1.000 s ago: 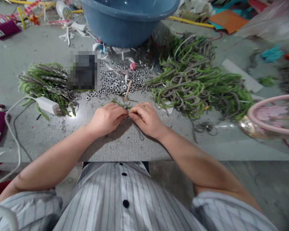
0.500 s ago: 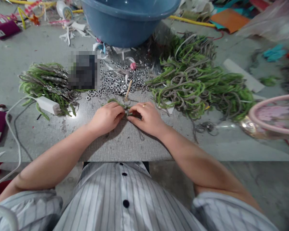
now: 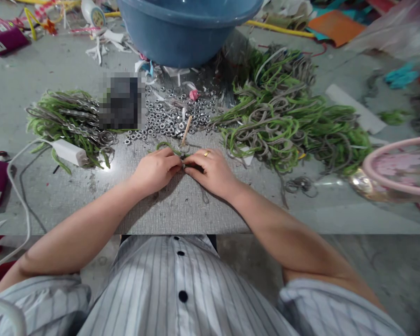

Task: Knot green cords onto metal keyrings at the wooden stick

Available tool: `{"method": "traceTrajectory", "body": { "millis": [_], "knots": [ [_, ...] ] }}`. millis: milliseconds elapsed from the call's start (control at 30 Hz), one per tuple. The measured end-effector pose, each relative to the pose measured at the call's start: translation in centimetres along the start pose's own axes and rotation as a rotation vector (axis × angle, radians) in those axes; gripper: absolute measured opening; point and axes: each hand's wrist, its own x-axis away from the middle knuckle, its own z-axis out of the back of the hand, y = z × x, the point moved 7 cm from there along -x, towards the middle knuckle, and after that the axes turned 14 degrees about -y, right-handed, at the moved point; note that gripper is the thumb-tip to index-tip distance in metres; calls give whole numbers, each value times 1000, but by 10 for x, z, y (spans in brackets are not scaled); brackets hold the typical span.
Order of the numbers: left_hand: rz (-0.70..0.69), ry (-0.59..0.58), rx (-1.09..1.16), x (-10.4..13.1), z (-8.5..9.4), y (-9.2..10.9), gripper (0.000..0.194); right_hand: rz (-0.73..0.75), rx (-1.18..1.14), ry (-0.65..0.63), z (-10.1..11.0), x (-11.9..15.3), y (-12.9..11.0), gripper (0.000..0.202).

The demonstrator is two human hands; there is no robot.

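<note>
Two hands pinching green-and-grey cord at the centre
Left hand (image 3: pixel 156 170) and right hand (image 3: pixel 212 171) pinch the cord (image 3: pixel 183 160) between thumbs and fingers, tips nearly meeting; a wooden stick (image 3: pixel 186 130) stands at its twelve, metal nuts (image 3: pixel 161 122) past that, corded bundles (image 3: pixel 283 112) at two o'clock, blue basin (image 3: pixel 182 42) at twelve.

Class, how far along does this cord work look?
Looks done: the bundle at left, its cords carrying metal pieces.
In hand: a green cord, pinched by the left hand, the right hand meeting it.
Apparently remaining: the cord pile at right and loose nuts.
Partway, I'd judge; the exact share isn't visible.
</note>
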Motion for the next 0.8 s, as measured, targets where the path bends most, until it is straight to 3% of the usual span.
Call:
{"method": "traceTrajectory", "body": {
  "millis": [800],
  "knots": [
    [49,0,168,-2,3,-6,16,-61,23,16,2,-1,4,6]
  ]
}}
